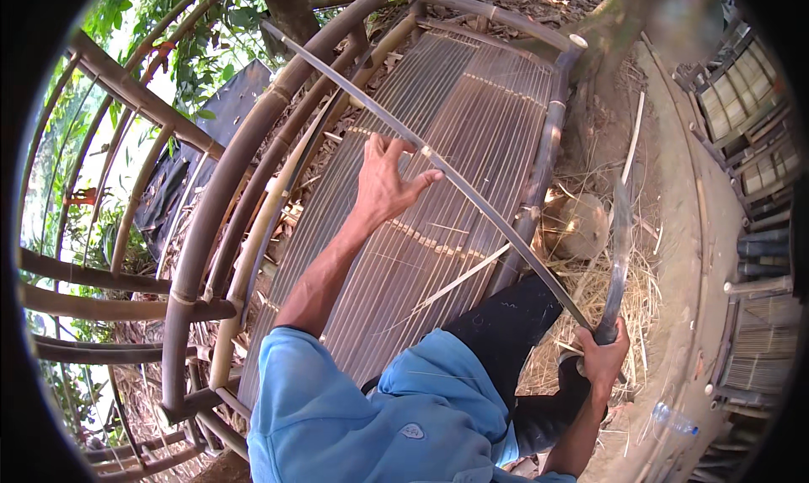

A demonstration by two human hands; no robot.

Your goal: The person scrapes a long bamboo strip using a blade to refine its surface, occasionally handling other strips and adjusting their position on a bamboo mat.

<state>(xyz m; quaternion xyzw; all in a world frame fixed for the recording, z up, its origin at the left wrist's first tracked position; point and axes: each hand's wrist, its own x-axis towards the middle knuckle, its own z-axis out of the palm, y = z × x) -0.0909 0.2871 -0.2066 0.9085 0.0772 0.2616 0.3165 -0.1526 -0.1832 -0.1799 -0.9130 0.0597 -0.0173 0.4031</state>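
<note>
A long, narrow bamboo strip [497, 217] slants across the view from the upper left down to my right hand [602, 352]. That hand is closed round the dark handle of a machete [620, 255], its blade pointing up and away. The strip's near end passes at the same hand; whether the fingers grip it too, I cannot tell. My left hand [389, 179] is open beside the strip's middle, close to a pale joint, thumb and fingers apart.
Beneath my left arm is a slatted bamboo bench [497, 104] with a curved bamboo rail [227, 179]. A cut log [581, 226] and straw-like shavings [636, 293] lie at right. A plastic bottle [672, 419] lies lower right; stacked bamboo [763, 251] lines the far right.
</note>
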